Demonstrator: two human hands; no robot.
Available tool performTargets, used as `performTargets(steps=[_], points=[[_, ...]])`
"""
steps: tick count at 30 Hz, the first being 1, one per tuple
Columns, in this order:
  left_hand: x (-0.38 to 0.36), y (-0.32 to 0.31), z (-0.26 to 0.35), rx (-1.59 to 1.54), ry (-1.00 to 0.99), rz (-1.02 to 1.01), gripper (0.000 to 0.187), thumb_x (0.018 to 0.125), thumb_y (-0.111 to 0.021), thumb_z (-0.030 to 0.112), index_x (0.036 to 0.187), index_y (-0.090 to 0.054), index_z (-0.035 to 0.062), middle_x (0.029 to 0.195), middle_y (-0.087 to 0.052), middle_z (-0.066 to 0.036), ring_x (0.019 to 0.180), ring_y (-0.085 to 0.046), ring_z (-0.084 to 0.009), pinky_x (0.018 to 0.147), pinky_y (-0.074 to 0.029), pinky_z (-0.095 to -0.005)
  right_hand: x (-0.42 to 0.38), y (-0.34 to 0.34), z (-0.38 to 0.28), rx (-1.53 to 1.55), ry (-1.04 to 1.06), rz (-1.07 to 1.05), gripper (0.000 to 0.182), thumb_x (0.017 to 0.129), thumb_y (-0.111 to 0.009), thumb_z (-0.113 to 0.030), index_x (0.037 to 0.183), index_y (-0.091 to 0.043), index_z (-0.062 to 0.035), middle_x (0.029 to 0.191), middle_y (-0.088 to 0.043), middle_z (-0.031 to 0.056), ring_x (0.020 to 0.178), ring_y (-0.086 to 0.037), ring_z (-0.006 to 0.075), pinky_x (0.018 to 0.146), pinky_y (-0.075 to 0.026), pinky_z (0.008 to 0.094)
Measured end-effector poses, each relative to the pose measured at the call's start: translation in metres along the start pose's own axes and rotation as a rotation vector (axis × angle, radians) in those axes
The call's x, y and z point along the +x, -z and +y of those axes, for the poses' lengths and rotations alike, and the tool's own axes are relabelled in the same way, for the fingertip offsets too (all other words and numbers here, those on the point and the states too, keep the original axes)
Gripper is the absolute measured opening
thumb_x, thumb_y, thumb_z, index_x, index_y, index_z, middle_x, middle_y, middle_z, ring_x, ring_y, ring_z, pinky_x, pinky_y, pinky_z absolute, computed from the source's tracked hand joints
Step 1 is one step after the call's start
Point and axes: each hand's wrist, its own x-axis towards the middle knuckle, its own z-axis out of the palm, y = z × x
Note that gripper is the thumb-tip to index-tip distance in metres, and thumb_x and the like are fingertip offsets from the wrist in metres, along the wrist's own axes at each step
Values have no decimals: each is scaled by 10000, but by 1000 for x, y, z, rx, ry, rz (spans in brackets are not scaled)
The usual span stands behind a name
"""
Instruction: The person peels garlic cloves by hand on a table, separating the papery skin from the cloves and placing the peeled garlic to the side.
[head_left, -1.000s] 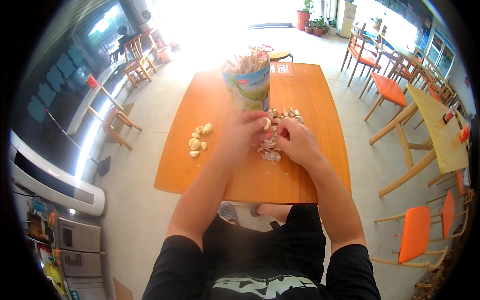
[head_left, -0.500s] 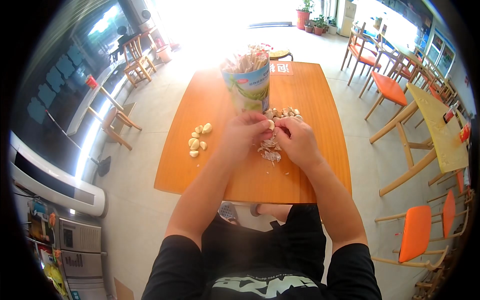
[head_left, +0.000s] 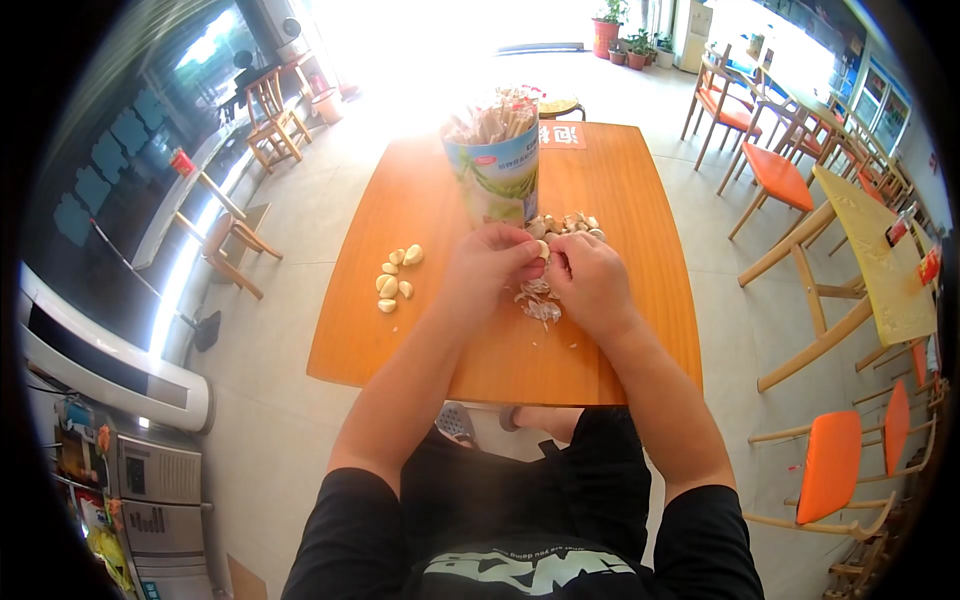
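Observation:
Between my two hands, above the wooden table (head_left: 370,340), is a pale garlic clove (head_left: 542,249). My left hand (head_left: 494,262) pinches the clove between thumb and fingertips. On its right side, my right hand (head_left: 592,282) has thumb and forefinger pressed together close to the clove; whether they grip skin or the clove is too small to tell. Papery garlic skins (head_left: 541,303) lie below the hands. Unpeeled garlic (head_left: 573,223) is heaped just beyond them. Several peeled cloves (head_left: 388,286) lie on the table at the left.
A tall blue and green bucket (head_left: 495,180) full of paper-wrapped sticks stands just beyond my hands. A red card (head_left: 562,136) lies at the table's far edge. Orange-seated chairs (head_left: 777,178) and a yellow table (head_left: 875,255) are at the right, with wooden chairs at the left.
My right hand has shifted slightly, its fingers curling closer together beside the clove. My left hand stays almost in place with the clove.

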Motion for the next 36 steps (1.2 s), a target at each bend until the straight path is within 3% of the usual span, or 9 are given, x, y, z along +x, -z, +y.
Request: performTargets(steps=[5,11,18,22,26,33,36], points=[[0,-1,-2,-2,-13,1,136,900,-727,49,1007,-645,25,924,-691,-64,830,-692,-159,723,-607,-275,-1,-4,-4,-145,-37,39,57,813,-641,-83,825,-605,-40,796,-639,157,767,-636,363,693,-511,464],[-3,-2,0,-31,-1,-16,154,907,-717,50,1042,-647,23,933,-690,-63,834,-687,-155,730,-608,-281,0,-1,1,-38,-99,40,54,796,-634,-84,819,-619,-38,788,-640,149,748,-627,353,676,-511,448],[-8,2,14,-13,95,-247,261,907,-696,24,1151,-609,-2,966,-694,-81,811,-703,-180,737,-605,-290,6,13,8,68,-249,-1,58,785,-627,-89,789,-626,-31,792,-642,153,740,-621,340,667,-503,425],[-8,5,17,-36,153,-332,239,912,-680,19,1141,-619,-18,1002,-702,-106,807,-710,-193,735,-605,-295,4,14,11,-58,-281,-88,102,801,-613,-127,794,-640,-28,823,-653,160,787,-634,349,707,-509,440],[-8,3,19,-57,195,-330,202,923,-668,33,1115,-641,-22,1029,-706,-127,828,-708,-197,750,-606,-301,3,14,11,-202,-294,-180,162,818,-595,-181,810,-647,-28,856,-664,163,844,-643,358,751,-515,460],[-6,2,16,-180,136,-235,175,938,-628,9,1105,-658,-31,1087,-699,-146,922,-706,-220,831,-608,-319,4,17,4,-161,-285,-213,174,828,-600,-193,835,-656,-29,877,-673,168,871,-647,352,767,-520,450],[-1,4,12,-200,94,-178,181,938,-621,0,1112,-657,-37,1107,-692,-149,964,-703,-229,865,-607,-327,5,18,-5,47,-256,-166,168,843,-646,-189,871,-664,-25,873,-671,157,821,-655,325,741,-524,427]])
